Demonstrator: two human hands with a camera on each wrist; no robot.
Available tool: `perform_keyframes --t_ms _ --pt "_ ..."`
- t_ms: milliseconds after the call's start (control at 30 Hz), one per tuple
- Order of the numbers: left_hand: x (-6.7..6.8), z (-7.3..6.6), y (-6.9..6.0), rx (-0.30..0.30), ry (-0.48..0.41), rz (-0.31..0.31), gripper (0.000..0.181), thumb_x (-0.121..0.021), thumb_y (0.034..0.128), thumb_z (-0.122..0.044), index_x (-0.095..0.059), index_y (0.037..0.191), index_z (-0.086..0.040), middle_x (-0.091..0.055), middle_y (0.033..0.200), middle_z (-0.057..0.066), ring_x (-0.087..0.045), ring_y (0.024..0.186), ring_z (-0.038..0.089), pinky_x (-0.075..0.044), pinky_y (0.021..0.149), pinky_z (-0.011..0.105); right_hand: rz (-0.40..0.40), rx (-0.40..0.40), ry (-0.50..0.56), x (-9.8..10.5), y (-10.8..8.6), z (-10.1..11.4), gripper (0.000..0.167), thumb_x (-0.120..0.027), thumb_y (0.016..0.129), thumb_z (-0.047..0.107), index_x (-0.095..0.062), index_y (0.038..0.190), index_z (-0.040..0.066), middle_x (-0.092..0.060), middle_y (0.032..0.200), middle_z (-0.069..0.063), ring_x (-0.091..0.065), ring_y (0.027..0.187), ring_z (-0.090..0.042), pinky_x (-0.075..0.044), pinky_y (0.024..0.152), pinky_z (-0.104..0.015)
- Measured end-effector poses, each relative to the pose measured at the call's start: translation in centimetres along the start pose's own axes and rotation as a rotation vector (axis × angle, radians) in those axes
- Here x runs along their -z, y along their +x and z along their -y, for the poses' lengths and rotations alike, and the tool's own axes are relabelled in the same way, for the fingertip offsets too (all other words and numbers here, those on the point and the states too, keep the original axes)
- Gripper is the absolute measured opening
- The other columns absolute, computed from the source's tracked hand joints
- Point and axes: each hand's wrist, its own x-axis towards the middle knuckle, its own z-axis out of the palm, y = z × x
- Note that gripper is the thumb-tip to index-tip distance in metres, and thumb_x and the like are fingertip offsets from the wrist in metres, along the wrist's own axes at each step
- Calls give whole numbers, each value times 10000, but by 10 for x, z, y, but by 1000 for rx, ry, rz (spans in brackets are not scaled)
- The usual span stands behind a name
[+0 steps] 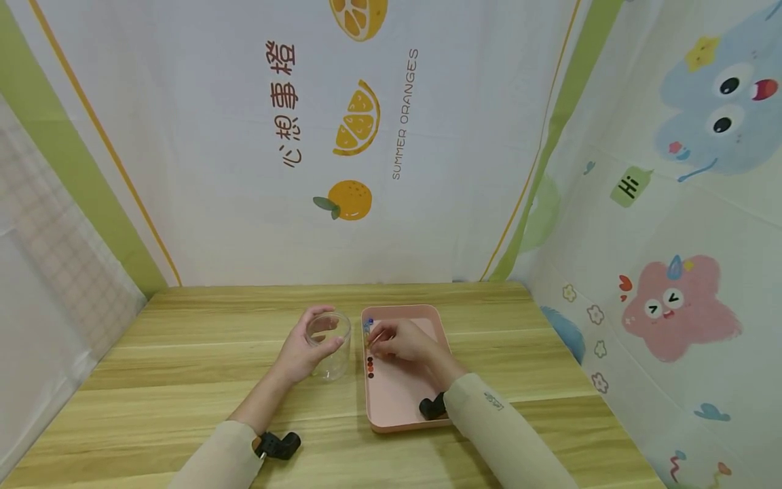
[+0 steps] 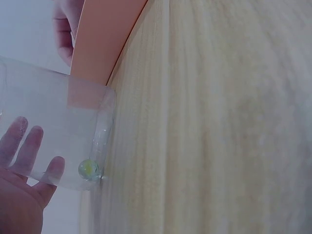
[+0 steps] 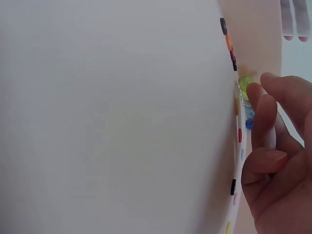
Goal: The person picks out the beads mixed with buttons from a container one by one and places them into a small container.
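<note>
Here's the clear jar (image 1: 339,361), just left of the pink tray (image 1: 394,401), and the left hand (image 1: 301,353) has its grip curled round the jar's side, fingers spread. One marble (image 2: 88,169) sits at the jar's bottom! Over in the tray, the right hand (image 1: 400,341) bunches its fingers narrow beside a yellow-green marble (image 3: 245,83); can't tell whether it's pinched. Small discs (image 1: 370,368), black, red and orange, line the tray's left side, all on the wooden tabletop (image 1: 324,448).
</note>
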Motion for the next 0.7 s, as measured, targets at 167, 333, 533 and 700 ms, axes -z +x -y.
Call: perform_keyframes --t_ms 167,333,533,700 --pt "0 1 0 4 -1 2 652 -765 995 -117 -456 1563 -31 -611 1489 317 -562 1428 473 -405 1186 725 -12 27 37 5 -1 -2 131 -770 1023 144 -804 1148 162 -771 988 17 -660 774 -136 -561 690 -278" --pt "0 1 0 -4 1 1 644 -766 990 -106 -464 1556 -53 -604 1484 338 -570 1413 472 -420 1177 704 -17 44 77 11 -2 -3 162 -756 1040 174 -796 1195 147 -751 990 1 -654 728 -147 -527 634 -297" --pt "0 2 -1 -7 4 3 633 -767 997 -119 -468 1553 -79 -608 1485 330 -568 1416 473 -418 1179 709 -51 43 117 17 -4 -1 197 -785 1025 220 -800 1209 152 -774 1007 -45 -684 734 -163 -503 580 -310" --pt "0 1 0 -3 1 6 629 -767 999 -118 -469 1551 -85 -599 1488 339 -562 1421 467 -415 1185 701 -79 38 155 22 -5 -2 274 -794 1022 255 -785 1258 117 -784 1034 -63 -698 755 -191 -520 586 -336"
